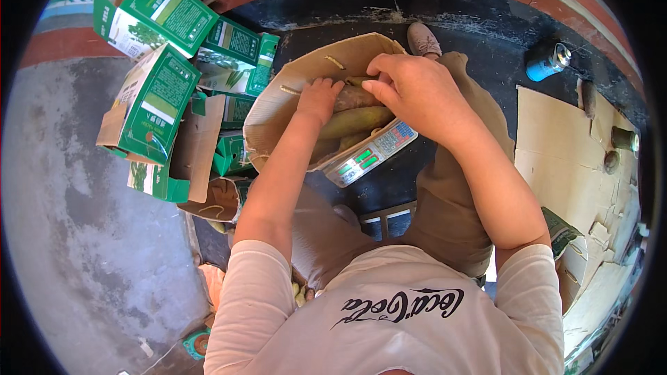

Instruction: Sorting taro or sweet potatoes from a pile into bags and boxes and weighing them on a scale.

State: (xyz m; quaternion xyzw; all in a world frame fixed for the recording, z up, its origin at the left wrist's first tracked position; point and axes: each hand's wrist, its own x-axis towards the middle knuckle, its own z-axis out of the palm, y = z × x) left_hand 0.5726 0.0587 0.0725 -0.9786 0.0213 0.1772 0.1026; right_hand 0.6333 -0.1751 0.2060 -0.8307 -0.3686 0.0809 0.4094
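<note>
An open cardboard box (276,121) stands in front of me, with rope loops on its inner wall. Inside lie a long green radish (358,123) and several other long roots, one a mottled brownish root (354,99). My left hand (321,99) reaches over the box's left part, fingers stretched out and touching the mottled root. Above the right side of the box is my right hand (417,90), its thumb and index finger bent and apart; the other fingers are partly hidden. Against the box's near side sits a digital scale (368,156), its green display lit.
Several green printed cartons (163,107) are piled at the left. Flattened cardboard (545,139) covers the floor at the right, with dark cylindrical objects on it. A blue canister (547,62) stands at the far right. My shoe (423,39) is beyond the box.
</note>
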